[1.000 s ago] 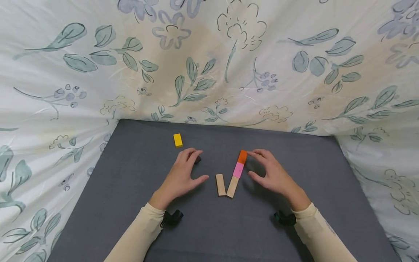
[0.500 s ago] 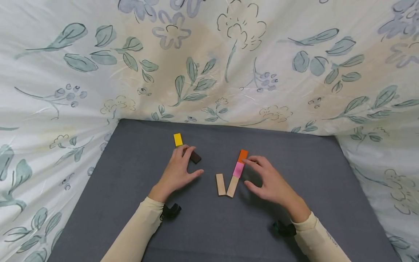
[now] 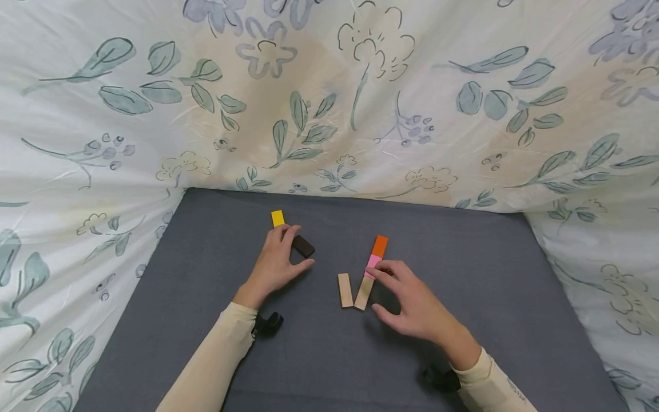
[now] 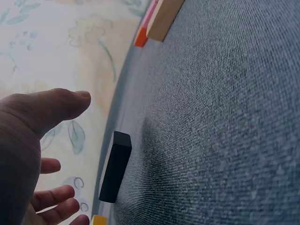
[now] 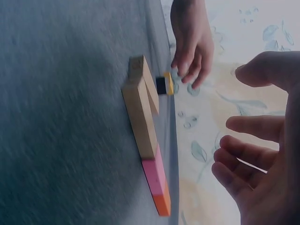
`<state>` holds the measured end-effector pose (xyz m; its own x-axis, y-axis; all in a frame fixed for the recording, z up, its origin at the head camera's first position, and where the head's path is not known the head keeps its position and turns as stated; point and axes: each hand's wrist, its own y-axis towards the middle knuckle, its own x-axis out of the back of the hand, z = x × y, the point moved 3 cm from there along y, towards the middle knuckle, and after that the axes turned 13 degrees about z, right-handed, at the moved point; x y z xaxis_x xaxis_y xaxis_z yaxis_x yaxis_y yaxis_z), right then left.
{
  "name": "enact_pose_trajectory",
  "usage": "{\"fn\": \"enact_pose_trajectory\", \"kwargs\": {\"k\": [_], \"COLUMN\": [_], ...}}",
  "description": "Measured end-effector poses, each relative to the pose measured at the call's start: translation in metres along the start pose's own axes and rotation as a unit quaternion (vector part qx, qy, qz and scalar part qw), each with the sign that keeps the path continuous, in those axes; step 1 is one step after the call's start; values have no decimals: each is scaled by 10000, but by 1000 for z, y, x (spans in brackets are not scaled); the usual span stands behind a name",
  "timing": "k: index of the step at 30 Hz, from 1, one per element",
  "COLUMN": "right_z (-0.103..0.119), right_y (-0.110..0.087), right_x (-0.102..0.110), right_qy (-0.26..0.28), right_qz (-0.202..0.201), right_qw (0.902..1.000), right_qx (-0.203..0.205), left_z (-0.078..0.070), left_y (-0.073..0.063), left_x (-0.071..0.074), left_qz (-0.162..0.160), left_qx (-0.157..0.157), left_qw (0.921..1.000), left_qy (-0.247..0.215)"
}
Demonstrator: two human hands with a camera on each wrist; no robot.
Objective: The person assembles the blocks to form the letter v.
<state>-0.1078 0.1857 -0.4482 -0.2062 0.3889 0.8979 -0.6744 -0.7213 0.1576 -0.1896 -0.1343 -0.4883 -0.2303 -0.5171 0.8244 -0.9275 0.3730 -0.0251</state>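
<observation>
My left hand (image 3: 273, 260) hovers beside a dark brown block (image 3: 303, 246), thumb and fingers spread apart with nothing between them. Its fingertips overlap the lower end of a yellow block (image 3: 277, 218) in the head view. In the left wrist view the dark block (image 4: 115, 166) lies just past the fingers. My right hand (image 3: 412, 300) is held over the right side of a row of blocks, fingers loosely bent, holding nothing. That row runs from an orange block (image 3: 379, 246) through a pink block (image 3: 373, 263) to a plain wooden block (image 3: 363, 294).
A second plain wooden block (image 3: 345, 290) lies left of the row, its near end close to the row's near end, making a narrow V. Dark grey cloth (image 3: 463, 257) covers the table. A floral curtain (image 3: 309, 114) hangs behind and at the sides.
My left hand has drawn back leftward, uncovering the dark block. The right hand has moved left and nearer to me, from beside the orange block to the pink one. The blocks stay put.
</observation>
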Motion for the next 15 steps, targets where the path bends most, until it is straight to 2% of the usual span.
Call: {"fn": "enact_pose_trajectory", "kwargs": {"k": [15], "right_z": [28], "right_y": [4], "right_x": [-35], "right_qy": [-168], "right_qz": [531], "right_qw": [9980], "right_qx": [303], "left_z": [8], "left_y": [10], "left_x": [-7], "left_qz": [311], "left_qx": [227], "left_qw": [9992], "left_qy": [-91]}}
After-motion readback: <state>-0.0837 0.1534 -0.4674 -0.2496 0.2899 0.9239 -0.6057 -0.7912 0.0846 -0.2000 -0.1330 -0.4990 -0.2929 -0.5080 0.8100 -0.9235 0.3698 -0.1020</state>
